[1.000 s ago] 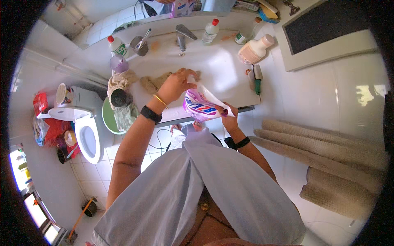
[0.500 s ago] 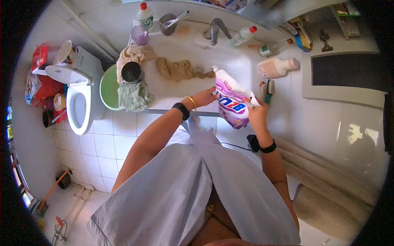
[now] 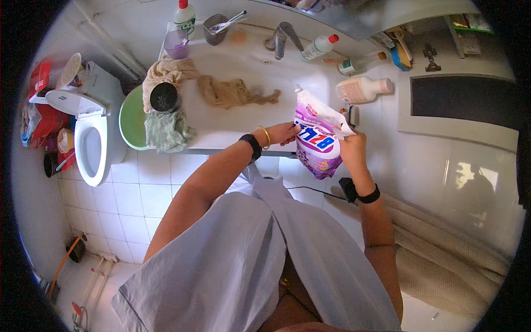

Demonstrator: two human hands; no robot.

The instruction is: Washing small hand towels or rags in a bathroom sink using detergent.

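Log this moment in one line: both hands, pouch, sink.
right hand: grips purple-and-white pouch at right edge | left hand: touches pouch's left side | brown cloth: lies crumpled in sink

The person wears a pale grey-lavender cloth garment (image 3: 221, 260), parted over a dark neck cord (image 3: 298, 299). The left wrist (image 3: 274, 135) has a gold-coloured bangle (image 3: 267, 137) and black band (image 3: 252, 146); the right wrist (image 3: 362, 180), a black strap (image 3: 370, 195) with a boxy black module (image 3: 349, 190).
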